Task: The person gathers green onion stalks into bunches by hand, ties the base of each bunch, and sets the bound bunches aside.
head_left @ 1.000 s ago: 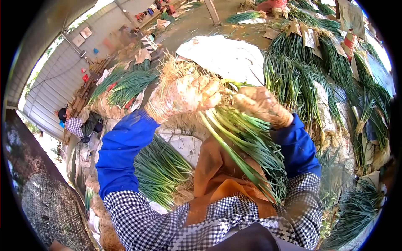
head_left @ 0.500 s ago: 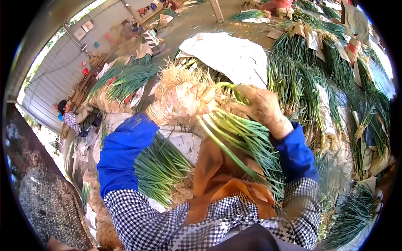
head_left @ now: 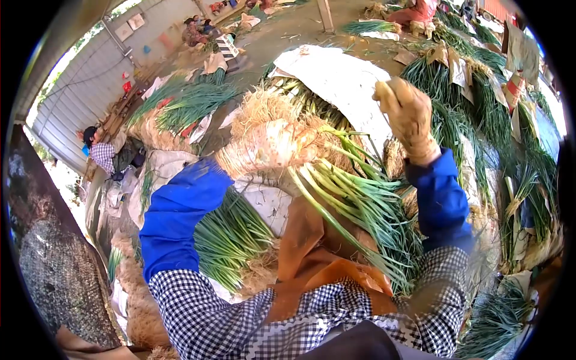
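My left hand (head_left: 279,144), soiled pale, is wrapped round a bunch of green onions (head_left: 354,198) near its root end. The green leaves hang down to the right over a brown apron (head_left: 306,240). My right hand (head_left: 411,114) is raised at the right of the bunch, apart from it, with its fingers curled together; whether anything small is between them I cannot make out. Behind both hands lies a white sheet (head_left: 336,75) over more onions. Another pile of green onions (head_left: 231,240) lies below my left forearm.
Rows of onion bundles (head_left: 444,126) line the right side. More bundles (head_left: 192,105) lie at the upper left. A seated person (head_left: 102,150) is at the far left, and other people sit in the background. A dark textured surface (head_left: 60,282) rises at the lower left.
My right hand has moved away from the bunch, up and to the right, and its fingers have curled. My left hand still holds the bunch. The view has shifted slightly.
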The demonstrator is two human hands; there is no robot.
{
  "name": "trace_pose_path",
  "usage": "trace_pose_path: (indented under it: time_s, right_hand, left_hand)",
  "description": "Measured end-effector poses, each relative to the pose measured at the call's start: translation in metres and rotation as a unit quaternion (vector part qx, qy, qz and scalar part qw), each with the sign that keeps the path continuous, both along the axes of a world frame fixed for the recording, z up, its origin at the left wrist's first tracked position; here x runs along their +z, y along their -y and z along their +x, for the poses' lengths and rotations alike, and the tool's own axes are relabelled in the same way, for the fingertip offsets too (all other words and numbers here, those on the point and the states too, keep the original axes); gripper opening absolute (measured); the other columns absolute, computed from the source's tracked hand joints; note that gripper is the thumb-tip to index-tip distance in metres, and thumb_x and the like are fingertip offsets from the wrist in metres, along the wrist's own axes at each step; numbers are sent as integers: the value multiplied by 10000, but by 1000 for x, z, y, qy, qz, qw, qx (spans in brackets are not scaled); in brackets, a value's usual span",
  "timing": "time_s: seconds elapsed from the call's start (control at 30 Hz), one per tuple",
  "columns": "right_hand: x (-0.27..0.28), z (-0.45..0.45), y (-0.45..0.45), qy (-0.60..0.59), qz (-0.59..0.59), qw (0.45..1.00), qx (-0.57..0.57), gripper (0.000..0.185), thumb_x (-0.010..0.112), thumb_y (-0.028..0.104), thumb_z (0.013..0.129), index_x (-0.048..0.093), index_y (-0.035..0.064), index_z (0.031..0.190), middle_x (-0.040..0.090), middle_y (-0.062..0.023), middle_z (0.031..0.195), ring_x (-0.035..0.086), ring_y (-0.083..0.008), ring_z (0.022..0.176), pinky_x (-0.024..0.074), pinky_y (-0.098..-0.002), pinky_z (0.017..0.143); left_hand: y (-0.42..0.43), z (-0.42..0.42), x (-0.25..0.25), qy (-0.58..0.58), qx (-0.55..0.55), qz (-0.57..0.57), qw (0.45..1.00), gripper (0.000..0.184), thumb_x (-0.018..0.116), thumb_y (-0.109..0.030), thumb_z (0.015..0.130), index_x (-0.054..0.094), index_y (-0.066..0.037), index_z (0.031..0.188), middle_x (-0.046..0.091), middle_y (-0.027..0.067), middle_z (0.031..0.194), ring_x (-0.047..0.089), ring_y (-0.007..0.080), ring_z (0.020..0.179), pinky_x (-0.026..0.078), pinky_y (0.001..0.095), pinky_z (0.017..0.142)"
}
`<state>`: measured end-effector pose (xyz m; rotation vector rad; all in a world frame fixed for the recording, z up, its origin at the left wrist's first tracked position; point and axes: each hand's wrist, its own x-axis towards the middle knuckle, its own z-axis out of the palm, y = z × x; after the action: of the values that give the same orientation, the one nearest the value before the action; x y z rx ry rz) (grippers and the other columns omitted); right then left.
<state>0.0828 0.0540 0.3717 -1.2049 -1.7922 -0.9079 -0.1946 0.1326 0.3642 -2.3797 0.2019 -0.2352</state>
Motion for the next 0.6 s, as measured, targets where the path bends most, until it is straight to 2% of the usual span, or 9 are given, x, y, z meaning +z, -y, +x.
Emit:
trace_pose_path:
  time_s: [0.1,0.13,0.2,0.33,0.4,0.5,0.53,0.57,0.6]
  right_hand:
    - [-54,-14,-13,108,-130,982,86,222,617,250,793,587,108,960,623,-21,839,602,-155,672,476,-287,552]
    - [-60,-26,-8,161,-85,977,115,282,625,289,786,574,106,994,618,-28,841,603,-169,693,477,-306,585]
    - [-67,-36,-3,141,-83,981,104,351,626,340,772,548,114,1029,609,-32,843,601,-190,722,471,-330,624]
    - [-72,-36,-17,176,-36,977,111,263,647,291,736,596,132,940,577,-12,829,585,-179,708,454,-315,583]
    - [-62,-38,-20,187,-50,972,132,232,645,247,740,606,140,942,588,-9,848,591,-193,717,472,-326,613]
    - [-49,-36,-36,7,-54,973,226,180,611,206,800,601,92,938,605,-49,879,596,-179,758,487,-337,631]
    - [-21,-34,-23,-195,-156,940,232,187,595,206,821,594,68,947,607,-69,906,593,-179,794,481,-327,653]
    - [5,-32,-8,-389,-219,863,238,198,579,206,841,587,45,957,610,-89,933,591,-180,830,475,-316,675]
    - [18,-26,-9,-481,-228,814,234,212,563,205,862,580,21,966,613,-109,960,588,-181,866,469,-306,697]
  left_hand:
    - [-10,-6,-13,58,43,-97,993,316,531,-206,769,579,-182,1080,573,78,1143,591,240,912,480,337,708]
    - [-7,-3,-9,58,41,-97,993,316,531,-206,769,579,-182,1080,573,78,1143,591,240,912,480,337,708]
    - [2,2,1,27,56,-54,997,296,525,-211,788,579,-181,1078,575,74,1140,591,235,896,476,344,701]
    - [6,4,6,56,54,-89,993,306,521,-211,800,564,-171,1100,572,82,1138,591,245,865,476,367,687]
    - [3,2,1,39,91,-167,981,338,474,-288,842,527,-81,1104,581,122,1008,587,270,817,495,357,691]
    - [10,8,-2,-3,66,-116,991,283,486,-280,837,549,-114,1058,578,104,1028,589,267,838,496,354,686]
    - [10,9,-6,-3,42,-115,993,261,513,-267,827,564,-130,1043,584,89,1039,591,267,846,507,337,664]
    - [15,10,-2,-8,32,-50,998,262,516,-260,815,541,-144,1049,582,73,1014,594,239,844,505,321,700]
    - [14,8,-4,-7,33,-55,998,262,516,-260,815,541,-144,1049,582,73,1014,594,239,844,505,321,700]
